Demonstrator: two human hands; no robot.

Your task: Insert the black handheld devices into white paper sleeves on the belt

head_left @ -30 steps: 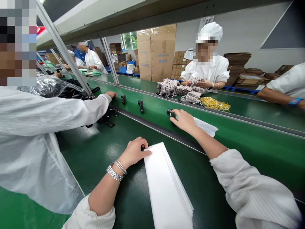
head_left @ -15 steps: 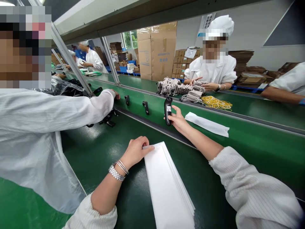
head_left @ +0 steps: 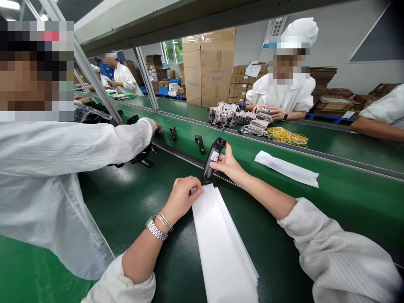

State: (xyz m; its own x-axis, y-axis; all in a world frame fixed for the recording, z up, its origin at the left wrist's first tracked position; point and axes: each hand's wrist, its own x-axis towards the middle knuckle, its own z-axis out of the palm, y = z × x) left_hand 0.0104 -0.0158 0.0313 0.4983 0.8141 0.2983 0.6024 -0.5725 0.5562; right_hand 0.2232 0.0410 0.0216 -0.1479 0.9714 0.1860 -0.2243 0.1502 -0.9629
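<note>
Quick look at my bench right now, from the head cam. My right grip [head_left: 229,164] is closed around a black handheld barcode scanner [head_left: 211,162], fingers wrapped on its body. It's tilted, with its lower end just above the top of the paper. There's a small white label on it (way too tiny to read from here).

My left grip [head_left: 181,200] is curled over the top end of a stack of white paper strips [head_left: 221,248]. My fingers cover that corner, so I can't tell if I'm pinching the paper or just resting on it. The stack lies flat on the dark green counter [head_left: 284,269], and the frame cuts off its bottom end. One loose white strip [head_left: 286,168] lies on the raised green belt [head_left: 347,198] off to the right, well apart from both grips.

On my left, a co-worker's white sleeve [head_left: 72,143] reaches across, with the hand [head_left: 157,127] mostly hidden behind the cuff. The black stuff under that arm [head_left: 142,158] is hard to make out. Two small black scanner-like things [head_left: 173,133] sit on the rail. Across the way, another worker's hands [head_left: 268,112] are at a pile of greyish bundles [head_left: 233,115], beside a heap of yellow rubber bands [head_left: 288,136].
</note>
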